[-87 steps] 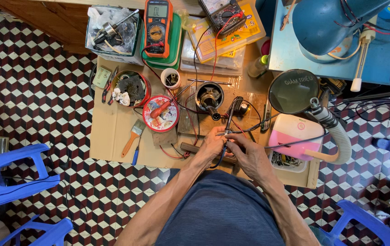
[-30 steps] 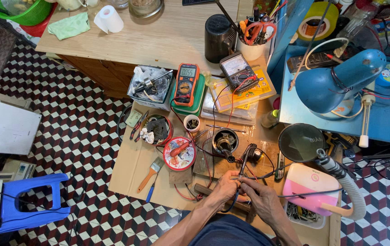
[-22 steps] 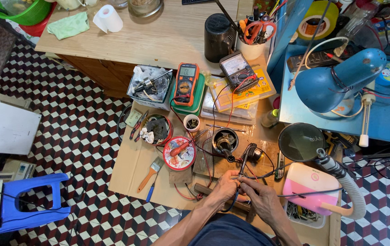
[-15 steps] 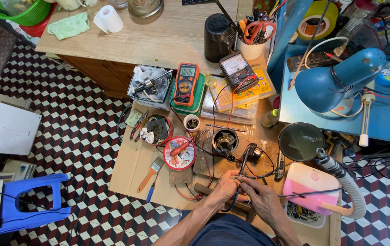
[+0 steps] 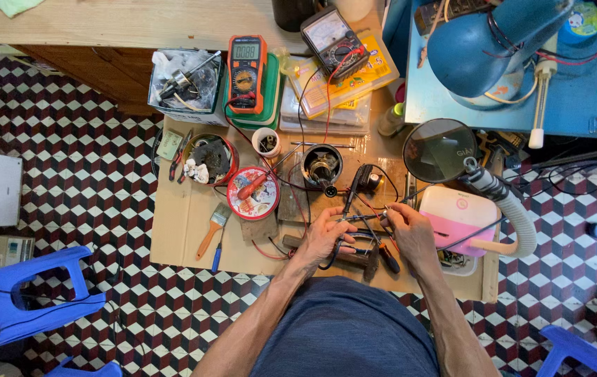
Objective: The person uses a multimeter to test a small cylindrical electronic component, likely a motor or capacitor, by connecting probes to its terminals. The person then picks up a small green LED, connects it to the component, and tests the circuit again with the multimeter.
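Workbench (image 5: pixel 187 230) is lying low over a checkered floor, crowded with tools. Both forearms are reaching forward from the torso, converging at the bench's near edge.

Left hand (image 5: pixel 324 237) is curling, fingers closing around a thin metal probe (image 5: pixel 363 217) that is running across toward the right hand; a dark cable is looping under the palm.

Right hand (image 5: pixel 410 234) is sitting just beside it, fingertips pinching together at the probe's far end; what sits between them is too small to tell. A hammer (image 5: pixel 340 255) is lying under both hands.

Containers: grey tray (image 5: pixel 185 82) is holding metal parts and plastic wrap. Red round tin (image 5: pixel 209 158) is holding dark and white scraps. Flat red tin lid (image 5: pixel 254 195) is carrying a red-handled screwdriver. Small white cup (image 5: pixel 266 142) is holding tiny dark bits.
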